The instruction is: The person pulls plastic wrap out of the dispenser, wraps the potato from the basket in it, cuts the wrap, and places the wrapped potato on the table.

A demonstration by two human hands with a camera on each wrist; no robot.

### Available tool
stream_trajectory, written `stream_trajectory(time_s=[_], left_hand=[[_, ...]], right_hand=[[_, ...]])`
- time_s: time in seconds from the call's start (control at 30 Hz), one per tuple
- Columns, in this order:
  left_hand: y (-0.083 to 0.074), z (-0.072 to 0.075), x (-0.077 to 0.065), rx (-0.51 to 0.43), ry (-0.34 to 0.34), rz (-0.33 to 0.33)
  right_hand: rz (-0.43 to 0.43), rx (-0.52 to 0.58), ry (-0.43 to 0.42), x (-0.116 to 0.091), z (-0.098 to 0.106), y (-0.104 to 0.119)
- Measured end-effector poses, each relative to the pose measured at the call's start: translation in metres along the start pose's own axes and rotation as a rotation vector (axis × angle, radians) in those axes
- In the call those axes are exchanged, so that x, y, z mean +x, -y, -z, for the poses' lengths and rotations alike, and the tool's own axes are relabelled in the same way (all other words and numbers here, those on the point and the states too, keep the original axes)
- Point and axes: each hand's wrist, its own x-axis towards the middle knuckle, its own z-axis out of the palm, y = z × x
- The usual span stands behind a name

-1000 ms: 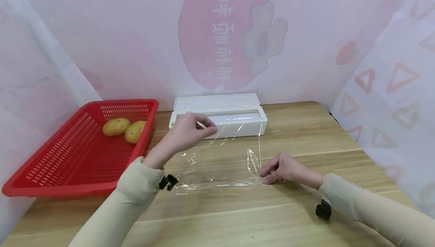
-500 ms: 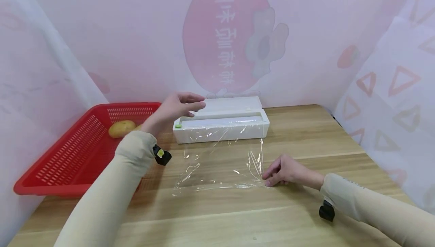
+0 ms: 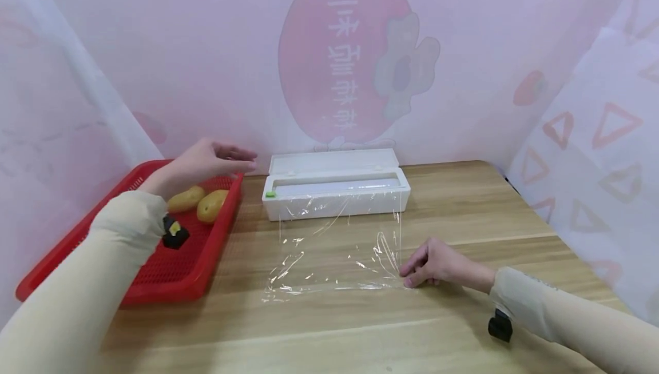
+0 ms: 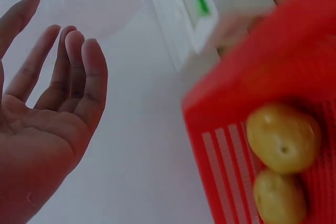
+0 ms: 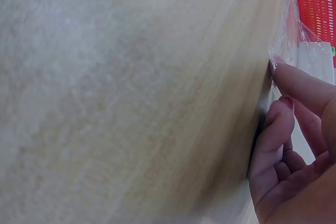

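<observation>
Clear cling film (image 3: 334, 265) stretches forward over the wooden table from a white dispenser box (image 3: 334, 207), whose lid stands up behind. At the film's near right corner, my right hand (image 3: 440, 262) pinches the edge between thumb and fingers, low against the tabletop. The right wrist view shows the crinkled film (image 5: 286, 40) at those fingertips. My left hand (image 3: 208, 162) hovers over the back of a red basket (image 3: 218, 242), holding nothing, its fingers relaxed. Two potatoes (image 3: 212, 206) lie in the basket, below that hand; in the left wrist view they appear beside the palm (image 4: 47, 129).
A green slider (image 3: 270, 194) sits at the box's left end. Behind the table rises a pink printed backdrop (image 3: 231, 48), with another patterned sheet (image 3: 592, 151) along the right. The basket takes up the table's left side.
My left hand has let go of the film, moved left from in front of the box, and come over the basket. My right hand stays at the film's corner.
</observation>
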Motion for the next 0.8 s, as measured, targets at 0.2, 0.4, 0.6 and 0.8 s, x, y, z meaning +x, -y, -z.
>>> stream_trajectory(time_s=[0.2,0.4,0.6,0.8], left_hand=[[0.032,0.024,-0.019,0.043,-0.017,0.048],[0.055,0.042,-0.029,0.006,-0.015,0.032],[0.069,0.052,-0.030,-0.016,-0.011,0.022],[0.084,0.062,-0.026,-0.021,-0.012,0.000]], right_hand=[[-0.011,0.016,0.009,-0.002,-0.003,-0.001],[-0.018,0.035,0.011,-0.004,-0.005,0.001],[-0.030,0.040,0.010,-0.008,-0.006,0.002],[-0.019,0.027,0.001,-0.010,-0.006,0.002]])
